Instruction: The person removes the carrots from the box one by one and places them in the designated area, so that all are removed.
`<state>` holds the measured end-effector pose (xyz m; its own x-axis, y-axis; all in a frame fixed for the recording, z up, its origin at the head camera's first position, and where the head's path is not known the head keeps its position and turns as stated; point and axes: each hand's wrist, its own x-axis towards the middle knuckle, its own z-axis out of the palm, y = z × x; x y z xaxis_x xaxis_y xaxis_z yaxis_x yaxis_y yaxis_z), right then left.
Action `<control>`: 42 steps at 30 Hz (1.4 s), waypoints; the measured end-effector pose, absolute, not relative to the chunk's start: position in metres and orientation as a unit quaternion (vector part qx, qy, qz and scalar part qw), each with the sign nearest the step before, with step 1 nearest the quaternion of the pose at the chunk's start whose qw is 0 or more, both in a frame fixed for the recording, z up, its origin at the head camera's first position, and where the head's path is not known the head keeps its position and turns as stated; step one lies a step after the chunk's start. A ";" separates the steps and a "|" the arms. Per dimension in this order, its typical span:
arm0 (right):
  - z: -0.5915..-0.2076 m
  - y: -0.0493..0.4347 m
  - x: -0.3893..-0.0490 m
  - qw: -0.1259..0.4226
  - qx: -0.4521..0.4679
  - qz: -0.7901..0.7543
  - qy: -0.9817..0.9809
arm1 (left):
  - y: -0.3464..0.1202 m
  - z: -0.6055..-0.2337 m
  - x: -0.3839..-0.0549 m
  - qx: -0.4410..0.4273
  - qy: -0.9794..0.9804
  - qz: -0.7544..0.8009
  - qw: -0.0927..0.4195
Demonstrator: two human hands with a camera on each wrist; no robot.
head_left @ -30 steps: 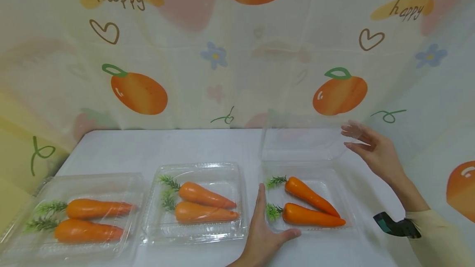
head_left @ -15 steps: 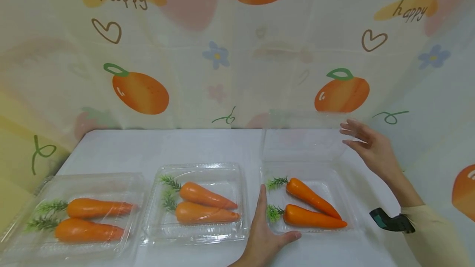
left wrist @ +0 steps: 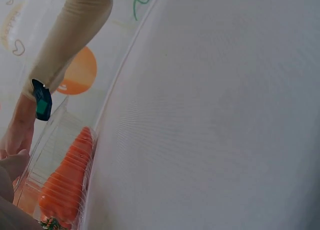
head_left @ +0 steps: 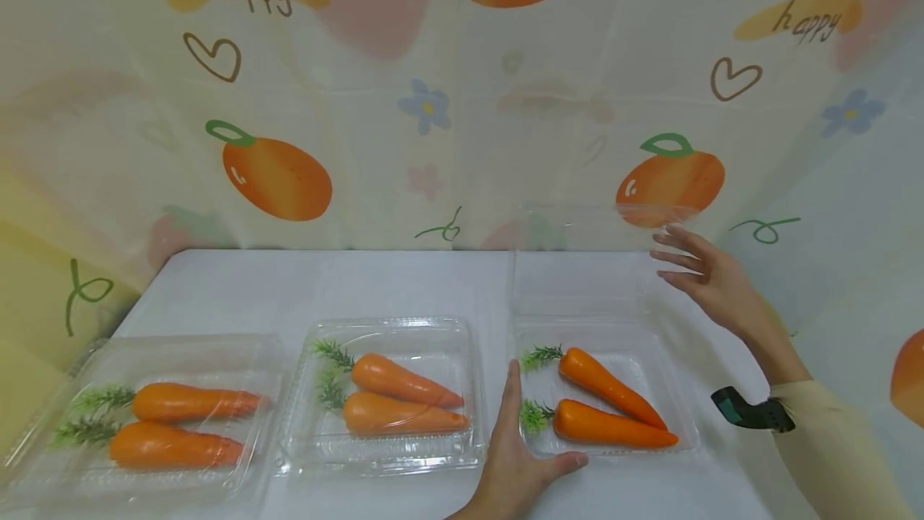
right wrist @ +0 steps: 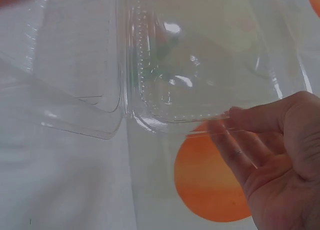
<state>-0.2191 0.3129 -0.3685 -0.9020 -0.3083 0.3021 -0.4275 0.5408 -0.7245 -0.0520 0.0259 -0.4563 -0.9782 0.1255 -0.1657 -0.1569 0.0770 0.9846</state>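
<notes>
Box [head_left: 671, 383] open on the surface [head_left: 404, 287], lid [head_left: 577, 283] raised.
Two carrots [head_left: 613, 425] lie inside; the right grip [head_left: 711, 283] pinches the lid's edge, while the left grip [head_left: 508, 460], fingers spread and grasping nothing, sits at the box's near left corner. Should the pinch slip, the thin lid could flop; an uneven pull might drag the box and roll the carrots.

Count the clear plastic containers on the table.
3: the closed left container, the closed middle container and the right container, whose lid the right hand holds up. None seems hidden.
</notes>
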 end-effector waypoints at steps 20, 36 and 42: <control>-0.386 0.303 -0.238 0.056 0.197 0.467 -0.860 | 0.022 -0.459 -0.050 -0.013 0.736 0.671 0.094; -0.399 0.305 -0.250 -0.028 0.146 0.378 -0.914 | 0.025 -0.460 -0.050 -0.007 0.739 0.667 0.093; -0.403 0.310 -0.253 -0.046 0.154 0.394 -0.905 | 0.026 -0.459 -0.052 -0.007 0.736 0.670 0.097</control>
<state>-0.2533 0.3100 -0.4028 -0.9485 -0.3146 0.0376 -0.2420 0.6427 -0.7269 -0.0519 0.0260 -0.4589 -0.9810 0.1197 -0.1528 -0.1409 0.1024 0.9847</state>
